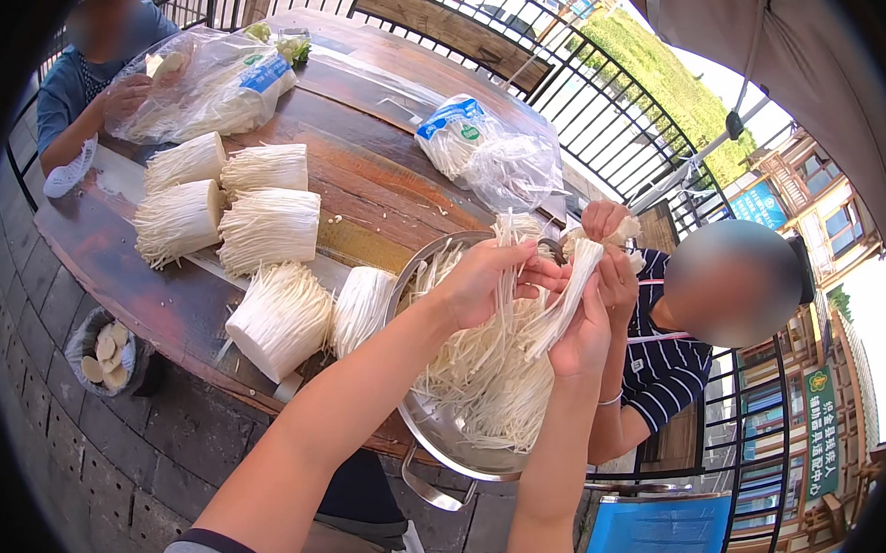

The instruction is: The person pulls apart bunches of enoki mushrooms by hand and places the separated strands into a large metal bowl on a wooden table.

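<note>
Above a wide metal pan (pixel 490 465) of loose enoki mushrooms (pixel 486 379), both my hands are raised. My left hand (pixel 488 278) has thin enoki strands between its thumb and fingers, hanging down toward the heap. In my right hand (pixel 585 329) is a thicker enoki bunch (pixel 571 292), held upright at a slant. Cut enoki bundles lie left of the pan: a white one (pixel 362 303) beside the rim, a large one (pixel 280 319) near the table edge, and several more (pixel 271 225) farther back.
Across the pan a person in a striped shirt (pixel 667 385) handles enoki. Another person (pixel 66 108) reaches into a large plastic bag of enoki (pixel 208 93). A second bag (pixel 473 140) lies on the wooden table (pixel 354 161). A lined bin (pixel 109 354) holds cut-off bases. A blue chair (pixel 655 532) stands lower right.
</note>
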